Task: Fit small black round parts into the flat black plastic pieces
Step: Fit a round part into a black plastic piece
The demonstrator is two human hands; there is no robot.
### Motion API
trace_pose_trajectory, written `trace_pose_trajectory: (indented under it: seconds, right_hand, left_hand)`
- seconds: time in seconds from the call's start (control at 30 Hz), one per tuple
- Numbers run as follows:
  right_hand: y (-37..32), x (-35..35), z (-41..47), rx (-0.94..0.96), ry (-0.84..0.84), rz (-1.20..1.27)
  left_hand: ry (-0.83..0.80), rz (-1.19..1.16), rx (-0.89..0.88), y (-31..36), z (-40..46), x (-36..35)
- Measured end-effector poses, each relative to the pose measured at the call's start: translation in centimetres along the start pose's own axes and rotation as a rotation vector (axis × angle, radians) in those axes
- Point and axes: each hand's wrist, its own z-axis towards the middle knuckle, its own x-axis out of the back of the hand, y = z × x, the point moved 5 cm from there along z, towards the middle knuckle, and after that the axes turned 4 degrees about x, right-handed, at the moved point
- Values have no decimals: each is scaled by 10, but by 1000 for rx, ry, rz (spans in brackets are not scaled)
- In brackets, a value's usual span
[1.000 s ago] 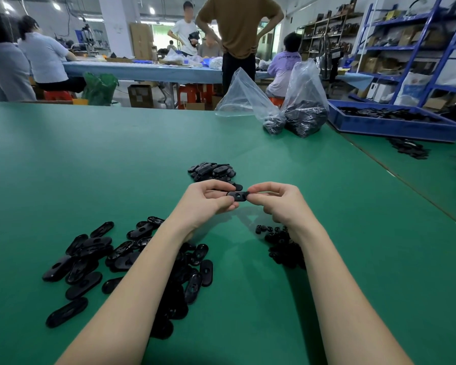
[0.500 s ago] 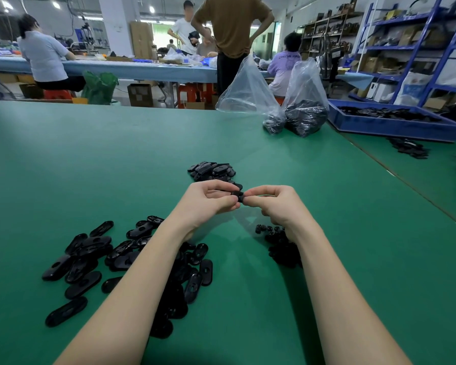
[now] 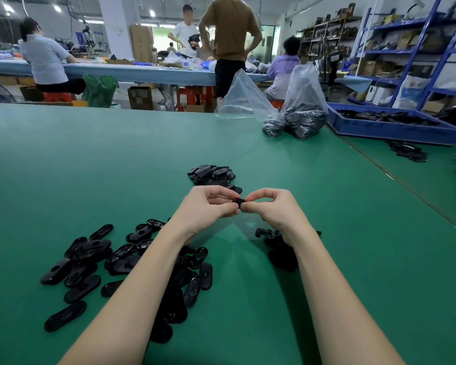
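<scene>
The left hand [image 3: 208,204] and right hand [image 3: 270,206] pinch one flat black piece [image 3: 238,202] between their fingertips, above the green tabletop [image 3: 116,167]. Whether the small round part is seated is hidden. Uneven pressing could pop it out toward the loose round parts [image 3: 266,233] below the right fingers.

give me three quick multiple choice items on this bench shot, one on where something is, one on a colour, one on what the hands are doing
1. Where does the heap of small round parts lie?
A. under the right forearm
B. inside the blue tray
C. beside the clear bags

2. What colour is the table?
A. grey
B. green
C. white

3. What state are the hands in?
A. both flat on the table
B. only one raised
C. both pinching one black piece

Answers: 1 A, the heap shows beneath that wrist; 2 B, the mat is green throughout; 3 C, the left hand and right hand meet on it.
</scene>
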Motion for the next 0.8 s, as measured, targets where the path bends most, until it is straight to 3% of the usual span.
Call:
trace_pose_trajectory:
  seconds: [0.27, 0.8]
  right_hand:
    - [9, 1, -5, -81, -106, 113]
    - [3, -8, 5, 57, -27, -16]
  left_hand:
    - [-52, -130, 61, -4, 0, -2]
    - [46, -86, 102, -10, 4, -1]
